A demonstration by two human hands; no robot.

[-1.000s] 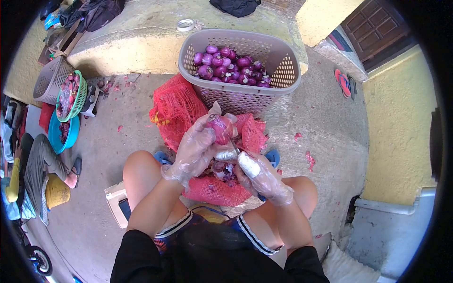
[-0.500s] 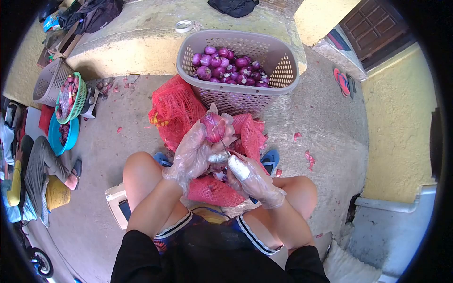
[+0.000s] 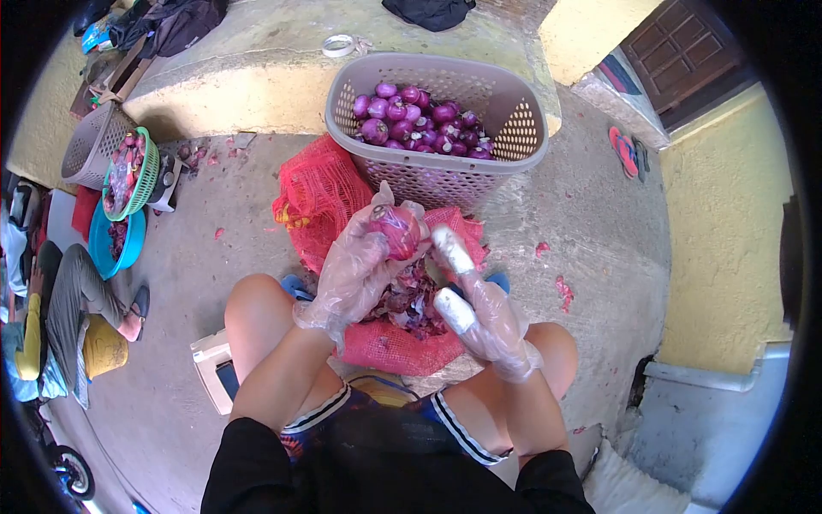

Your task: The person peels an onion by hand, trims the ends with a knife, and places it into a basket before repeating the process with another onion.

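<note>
A red onion [image 3: 396, 232] is in the person's left hand [image 3: 353, 270], above the pile of loose skins [image 3: 409, 300] and in front of the grey basket [image 3: 437, 169]. It is round and plump, purplish pink, with paler streaks down its side and a glossy look. A small darker, brownish patch marks one end; whether that is the root or the neck is too small to tell.

That end points forward and to the person's left. The long axis, only slightly longer than the width, seems to run from there back toward the right, slanting across the hand; its tilt up or down cannot be told.

The left hand, in a clear plastic glove, is gripping the onion, fingers around its far side. The right hand [image 3: 497, 330], also gloved, is just beside it, its white-wrapped index finger and thumb spread apart; whether its other fingers close on anything cannot be told. Red mesh sacking [image 3: 390, 347] lies around the skins, and many purple onions [image 3: 419, 124] fill part of the basket.
</note>
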